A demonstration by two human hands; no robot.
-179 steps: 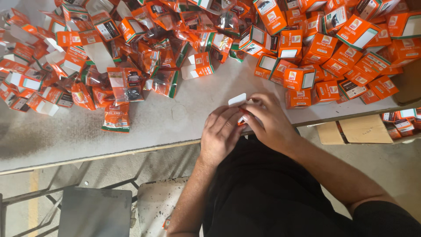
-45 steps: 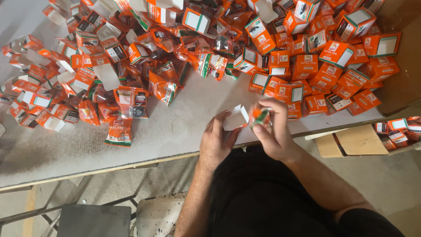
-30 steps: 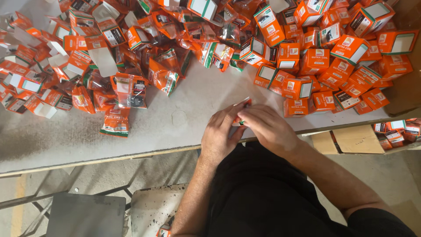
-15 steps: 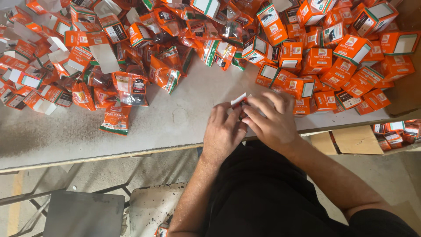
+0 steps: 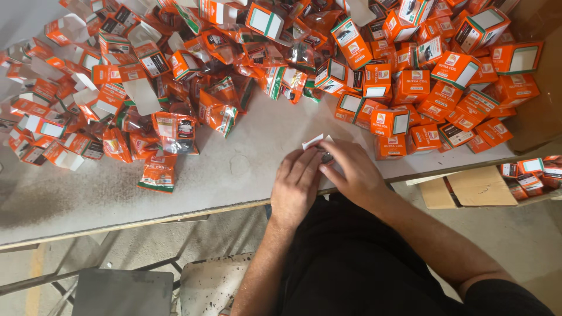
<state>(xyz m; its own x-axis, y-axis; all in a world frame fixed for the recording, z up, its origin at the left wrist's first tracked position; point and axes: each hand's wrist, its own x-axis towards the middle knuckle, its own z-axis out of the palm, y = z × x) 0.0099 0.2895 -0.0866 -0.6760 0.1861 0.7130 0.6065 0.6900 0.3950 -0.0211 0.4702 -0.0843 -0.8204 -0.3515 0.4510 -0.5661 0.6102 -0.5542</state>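
Between both hands, left hand (image 5: pixel 297 186) and right hand (image 5: pixel 353 174) grip clamped on small box (image 5: pixel 316 144).

Pale grey worktable top (image 5: pixel 117 199), dusty and scuffed, fills upper frame; thin wooden edge along its front. Below it, bare grey concrete floor (image 5: pixel 527 246), yellow painted line at lower left. Dark metal frame bars (image 5: pixel 88 272) lower left, worn grey stool seat (image 5: pixel 211 287) bottom centre. Brown flattened cardboard sheet (image 5: pixel 468 187) at right. Even, soft light.
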